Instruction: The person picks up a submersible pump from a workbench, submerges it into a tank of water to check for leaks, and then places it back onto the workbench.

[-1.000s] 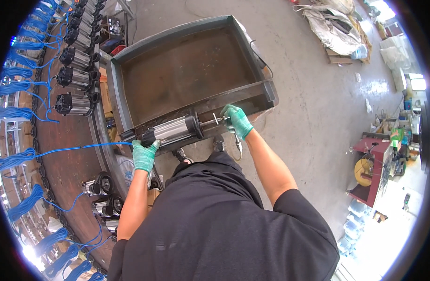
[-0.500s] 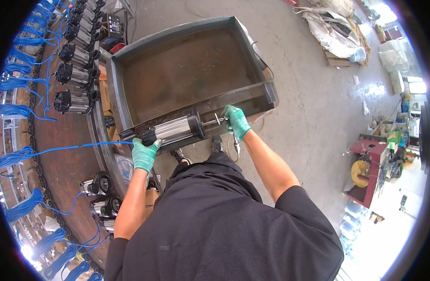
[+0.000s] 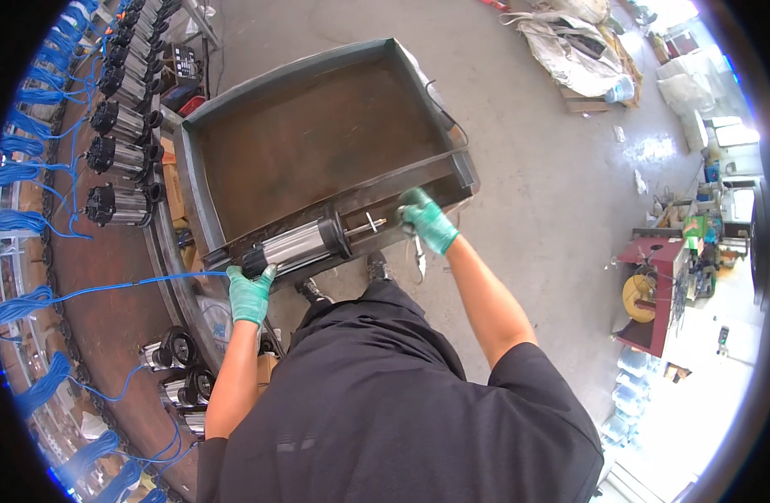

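A submersible pump [image 3: 297,241], a silver cylinder with black ends, lies along the near trough of a metal basin [image 3: 189,168]. My left hand [image 3: 251,295], in a green glove, grips its black left end, where a blue cable [image 3: 150,281] runs off to the left. From the right end of the pump sticks a thin rod [image 3: 370,225] with a small crosspiece and a brass-coloured tip. My right hand [image 3: 431,221], gloved too, is closed just right of that tip, apart from it. What its fingers hold is hidden; a hose with a metal fitting [image 3: 420,261] hangs below it.
On the left, a brown bench [image 3: 117,310] carries a row of similar pumps [image 3: 117,159] and several more pumps [image 3: 180,348] nearer me. Coiled blue cables [image 3: 20,306] line its far side. A maroon stand with a yellow reel [image 3: 639,298] is at right; white sacks [image 3: 565,59] lie at the back right.
My right hand has come away from the rod's tip, moving slightly right and exposing it. My left hand stays on the pump's end. The whole view has shifted a little.
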The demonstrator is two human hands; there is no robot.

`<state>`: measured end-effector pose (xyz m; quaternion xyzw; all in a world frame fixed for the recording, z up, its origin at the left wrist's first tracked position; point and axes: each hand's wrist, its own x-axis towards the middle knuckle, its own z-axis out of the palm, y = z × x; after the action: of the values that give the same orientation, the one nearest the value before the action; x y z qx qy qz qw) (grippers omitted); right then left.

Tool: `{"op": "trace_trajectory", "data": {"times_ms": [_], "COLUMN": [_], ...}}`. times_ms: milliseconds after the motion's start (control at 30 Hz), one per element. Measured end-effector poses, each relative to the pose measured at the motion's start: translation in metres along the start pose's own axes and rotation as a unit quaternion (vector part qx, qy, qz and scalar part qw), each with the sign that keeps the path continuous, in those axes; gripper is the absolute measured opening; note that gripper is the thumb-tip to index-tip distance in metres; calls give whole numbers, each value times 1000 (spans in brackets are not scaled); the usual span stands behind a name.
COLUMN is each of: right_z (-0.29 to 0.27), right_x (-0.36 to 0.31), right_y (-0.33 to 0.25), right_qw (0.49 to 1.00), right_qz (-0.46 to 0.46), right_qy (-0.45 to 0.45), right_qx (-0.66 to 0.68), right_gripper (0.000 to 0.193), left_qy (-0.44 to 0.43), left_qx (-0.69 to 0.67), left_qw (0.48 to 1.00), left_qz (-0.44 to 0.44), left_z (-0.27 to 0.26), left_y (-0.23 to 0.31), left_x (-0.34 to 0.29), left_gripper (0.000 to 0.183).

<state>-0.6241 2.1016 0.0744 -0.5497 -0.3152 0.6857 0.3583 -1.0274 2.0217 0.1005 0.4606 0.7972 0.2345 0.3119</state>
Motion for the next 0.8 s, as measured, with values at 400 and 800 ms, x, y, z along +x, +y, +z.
{"op": "trace_trajectory", "data": {"times_ms": [400,800], "right_z": [-93,104], "right_x": [71,19], "right_y": [-73,-62], "right_qw": [667,791], "right_qz": [30,-355], "right_qy": [237,106], "right_qx": [-706,-487], "right_gripper": [29,30], "left_qy": [-10,-113], "left_qx": [33,88], "left_qw": [999,989], "left_qz": [-32,-25], "left_z": [-18,-39], "left_y": [14,13], "left_x": [-9,-11], "left_gripper": [77,81]}}
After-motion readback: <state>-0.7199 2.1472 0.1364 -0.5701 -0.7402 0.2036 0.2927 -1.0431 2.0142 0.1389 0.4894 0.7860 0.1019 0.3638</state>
